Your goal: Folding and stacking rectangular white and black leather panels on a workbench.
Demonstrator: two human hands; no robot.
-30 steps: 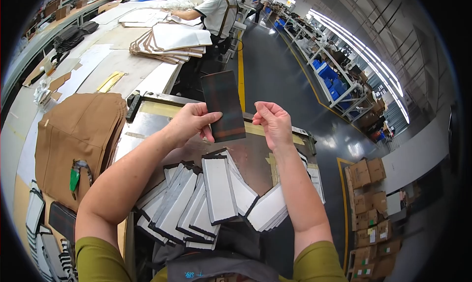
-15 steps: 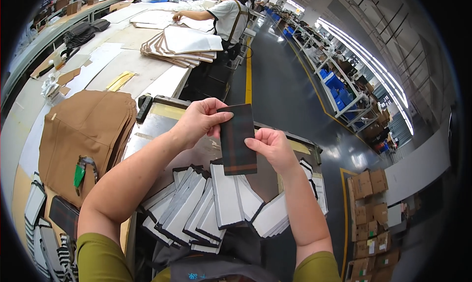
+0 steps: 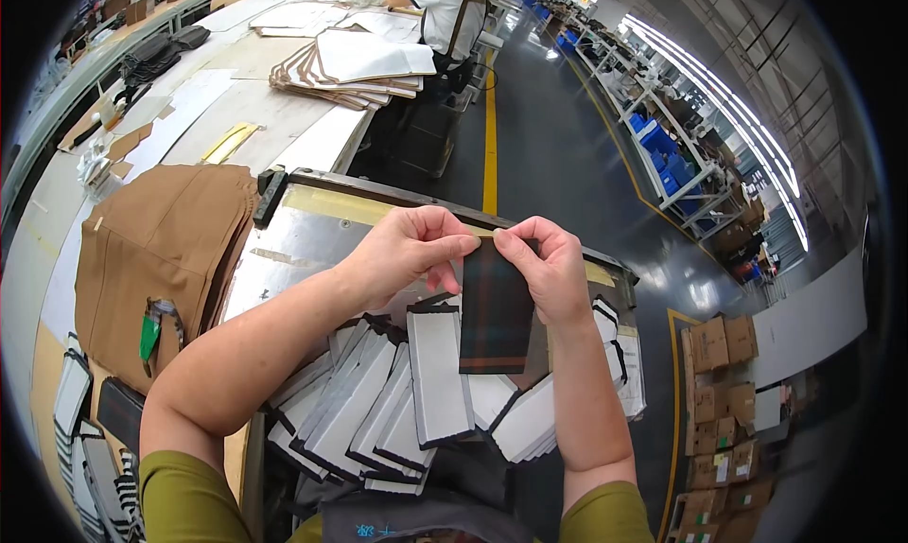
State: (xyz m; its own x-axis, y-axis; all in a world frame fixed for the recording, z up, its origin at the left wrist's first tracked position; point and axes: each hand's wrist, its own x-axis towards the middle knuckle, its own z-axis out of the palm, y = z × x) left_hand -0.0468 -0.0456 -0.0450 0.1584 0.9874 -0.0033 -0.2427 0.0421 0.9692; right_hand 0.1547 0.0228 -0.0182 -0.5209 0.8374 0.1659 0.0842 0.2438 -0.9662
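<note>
Fingers of the left hand point(image 3: 411, 250) and right hand point(image 3: 556, 276) pinch the far edge of a dark plaid panel point(image 3: 494, 311), thumbs uppermost and their tips close to each other. The other left fingers curl loosely, clear of the grip; those of the right hand bend behind the panel, mostly hidden. The rectangular panel, crossed by a reddish stripe at its near end, extends toward the person above the metal-topped desk point(image 3: 293, 250); whether it touches anything beneath cannot be told.

Just under and to the left of it, white panels point(image 3: 440, 377) with black edges lie fanned and overlapping along the near side of the desk, while a further white stack point(image 3: 530, 428) sits to the right, partly behind the right forearm. Nearest of all are olive sleeves point(image 3: 194, 491) and a dark grey apron point(image 3: 426, 519).

Yellow tape point(image 3: 331, 202) runs along the desk's far edge, with a black block point(image 3: 270, 198) at its far left corner. To the left, brown fabric pieces point(image 3: 156, 245) lie piled, a small green item point(image 3: 151, 335) upon them. Farther off, brown-edged white sheets point(image 3: 369, 65) are stacked on a long pale work surface point(image 3: 255, 103), and a co-worker point(image 3: 454, 18) in a white top stands beside it. Across the aisle at far right, shelving holds blue bins point(image 3: 667, 160); cardboard boxes point(image 3: 714, 349) stand nearer on the right.
</note>
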